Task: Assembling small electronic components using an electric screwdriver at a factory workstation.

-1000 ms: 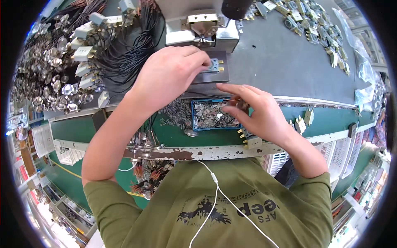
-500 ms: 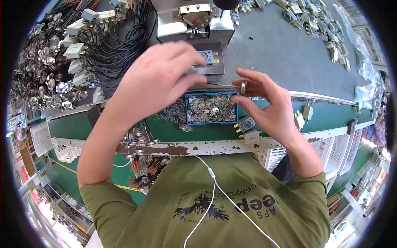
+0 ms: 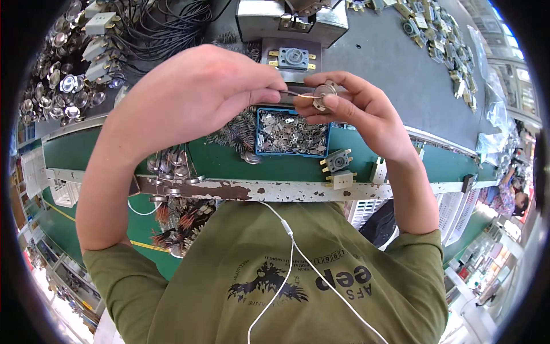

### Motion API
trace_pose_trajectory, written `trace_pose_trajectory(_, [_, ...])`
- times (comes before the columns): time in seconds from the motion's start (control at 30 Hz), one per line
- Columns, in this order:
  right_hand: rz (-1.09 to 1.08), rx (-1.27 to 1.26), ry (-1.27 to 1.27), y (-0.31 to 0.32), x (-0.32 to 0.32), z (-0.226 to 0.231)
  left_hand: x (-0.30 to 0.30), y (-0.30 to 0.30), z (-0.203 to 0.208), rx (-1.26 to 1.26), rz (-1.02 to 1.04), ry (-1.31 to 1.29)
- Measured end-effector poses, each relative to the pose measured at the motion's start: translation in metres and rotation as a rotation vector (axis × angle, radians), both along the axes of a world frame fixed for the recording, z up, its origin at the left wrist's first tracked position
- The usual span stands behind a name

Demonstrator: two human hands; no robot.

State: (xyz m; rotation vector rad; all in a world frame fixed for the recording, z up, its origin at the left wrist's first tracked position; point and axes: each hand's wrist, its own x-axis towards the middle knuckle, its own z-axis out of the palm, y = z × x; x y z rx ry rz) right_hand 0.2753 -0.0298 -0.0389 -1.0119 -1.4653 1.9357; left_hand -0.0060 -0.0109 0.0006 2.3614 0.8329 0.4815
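Note:
My left hand (image 3: 215, 86) is closed, pinching a thin dark wire (image 3: 294, 93) that turns copper-coloured at its far end. That end meets a round metal disc part (image 3: 323, 96) with small flange ears, held between the thumb and fingers of my right hand (image 3: 364, 112). Both hands are up over the bench edge, close together. Behind them a grey switch body (image 3: 294, 57) with brass terminals lies on the metal plate under the bench machine (image 3: 298, 20). Below the hands sits a blue tray (image 3: 293, 155) of small metal pieces.
Round metal parts (image 3: 71, 84) and white blocks with black wires (image 3: 98, 23) crowd the left. Many switch bodies (image 3: 438, 43) are heaped at the far right beside clear plastic (image 3: 497, 109). Two more (image 3: 338, 161) lie right of the tray. A chipped white rail (image 3: 240, 191) runs in front.
My right hand has closed more fully on the disc part and turned its face up. My left hand has come to the wire beside it. The whole view has shifted slightly.

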Motion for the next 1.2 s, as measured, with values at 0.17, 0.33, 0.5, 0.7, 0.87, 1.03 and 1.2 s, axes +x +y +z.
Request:
trace_pose_trajectory(0.17, [0.022,-0.094,0.063,0.002,-0.006,0.001,-0.006,0.004,0.002,0.005,0.005,-0.055])
trace_pose_trajectory(0.33, [-0.18,0.127,-0.036,-0.003,-0.017,0.0,-0.001,0.0,0.009,-0.092,0.054,0.031])
trace_pose_trajectory(0.5, [-0.425,0.373,0.046,-0.019,-0.037,-0.005,0.011,-0.011,-0.037,-0.19,0.074,-0.164])
trace_pose_trajectory(0.7, [-0.432,0.151,0.228,-0.017,-0.036,0.003,0.005,-0.005,-0.043,0.181,0.069,-0.037])
trace_pose_trajectory(0.87, [0.048,0.21,-0.278,0.008,-0.024,0.018,-0.002,-0.015,-0.021,0.477,0.045,0.22])
trace_pose_trajectory(1.03, [-0.046,0.314,-0.273,-0.012,-0.024,0.018,-0.003,-0.015,-0.025,0.35,0.08,0.099])
trace_pose_trajectory(1.2, [-0.113,0.419,-0.295,-0.023,-0.027,0.013,0.004,-0.018,-0.027,0.382,0.092,0.155])
